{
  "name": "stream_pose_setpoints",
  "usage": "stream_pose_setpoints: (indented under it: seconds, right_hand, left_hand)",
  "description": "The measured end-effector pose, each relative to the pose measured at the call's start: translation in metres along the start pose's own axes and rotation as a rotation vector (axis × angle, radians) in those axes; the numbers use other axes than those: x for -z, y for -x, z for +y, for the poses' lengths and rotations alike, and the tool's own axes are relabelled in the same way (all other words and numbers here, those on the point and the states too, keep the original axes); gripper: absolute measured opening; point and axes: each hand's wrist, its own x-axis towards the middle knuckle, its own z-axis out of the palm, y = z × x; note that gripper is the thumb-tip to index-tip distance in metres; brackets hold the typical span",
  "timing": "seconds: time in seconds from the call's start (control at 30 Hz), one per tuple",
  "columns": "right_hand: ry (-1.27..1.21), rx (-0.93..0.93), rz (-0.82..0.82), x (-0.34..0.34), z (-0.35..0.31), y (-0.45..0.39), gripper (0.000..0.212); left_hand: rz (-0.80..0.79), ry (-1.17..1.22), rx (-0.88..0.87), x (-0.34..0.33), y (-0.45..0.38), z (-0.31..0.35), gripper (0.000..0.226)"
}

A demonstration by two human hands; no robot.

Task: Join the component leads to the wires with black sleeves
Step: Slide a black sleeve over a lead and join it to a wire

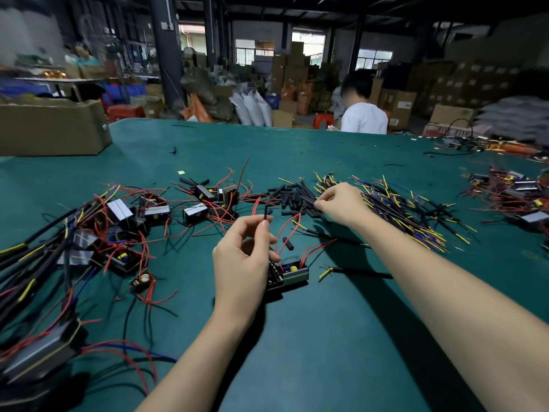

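Black sleeve [265,215] pinched upright in the left hand [243,263] grip; right hand [341,203] fingers pinch into the sleeve pile [294,194].

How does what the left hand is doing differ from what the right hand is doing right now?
The left hand is near, above the component, pinching one black sleeve upright on a red lead. The right hand reaches farther out and picks at the pile of loose black sleeves lying flat on the green table. The left hand's sleeve is lifted; the right hand's fingertips are down at the pile. Both hands pinch with thumb and fingertips.
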Motion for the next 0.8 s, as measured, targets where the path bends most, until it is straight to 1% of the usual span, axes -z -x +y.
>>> stream_pose_setpoints:
  seconds: [0.07,0.1,0.17,0.23,0.3,0.33,0.37,0.4,0.43,0.47,0.5,0.53,0.57,0.6,0.67,0.73,0.8]
  right_hand:
    - [0.031,0.087,-0.068,-0.009,-0.002,-0.006,0.013]
    - [0.074,0.179,-0.121,-0.013,-0.003,-0.007,0.016]
    - [0.255,0.409,-0.204,-0.019,-0.005,-0.009,0.021]
    - [0.442,0.571,-0.224,-0.023,-0.005,-0.011,0.023]
    - [0.54,0.637,-0.22,-0.023,-0.006,-0.012,0.019]
    - [0.511,0.632,-0.187,-0.023,-0.006,-0.013,0.017]
    - [0.389,0.586,-0.109,-0.021,-0.008,-0.011,0.016]
    - [0.179,0.468,-0.004,-0.019,-0.011,-0.008,0.014]
    - [-0.102,0.308,0.091,-0.015,-0.016,-0.002,0.014]
    - [-0.421,0.175,0.132,-0.008,-0.02,0.006,0.015]
    - [-0.724,0.091,0.108,0.0,-0.025,0.016,0.017]
    - [-0.945,0.054,0.049,0.008,-0.027,0.027,0.019]
    - [-1.085,0.05,-0.024,0.015,-0.028,0.038,0.02]
    - [-1.155,0.066,-0.091,0.021,-0.027,0.049,0.019]
    - [-1.157,0.111,-0.172,0.027,-0.028,0.067,0.013]
    - [-1.035,0.122,-0.149,0.025,-0.027,0.076,0.01]
    - [-0.905,0.072,-0.094,0.022,-0.027,0.074,0.011]
  left_hand:
    - [0.001,-0.002,0.005,0.001,-0.001,-0.001,0.01]
    - [0.002,0.001,0.009,0.001,-0.001,-0.001,0.009]
    - [0.007,0.012,0.017,0.001,-0.002,-0.001,0.008]
    - [0.015,0.019,0.023,0.0,-0.003,-0.002,0.008]
    - [0.015,0.023,0.032,0.0,-0.002,-0.003,0.008]
    - [0.011,0.026,0.038,0.0,-0.002,-0.003,0.008]
    - [0.006,0.028,0.043,-0.001,-0.002,-0.003,0.008]
    - [0.0,0.03,0.047,0.0,-0.002,-0.003,0.009]
    - [-0.008,0.033,0.053,0.0,-0.002,-0.003,0.01]
    - [-0.017,0.037,0.06,0.0,-0.002,-0.003,0.011]
    - [-0.027,0.039,0.065,0.0,-0.002,-0.003,0.012]
    - [-0.037,0.04,0.069,0.0,-0.001,-0.002,0.012]
    - [-0.046,0.041,0.073,0.0,0.0,-0.002,0.013]
    - [-0.055,0.045,0.078,0.0,0.0,-0.002,0.013]
    - [-0.068,0.049,0.089,-0.001,0.001,0.0,0.013]
    - [-0.068,0.04,0.093,-0.001,0.001,0.001,0.013]
    - [-0.047,0.034,0.085,0.001,-0.001,0.001,0.013]
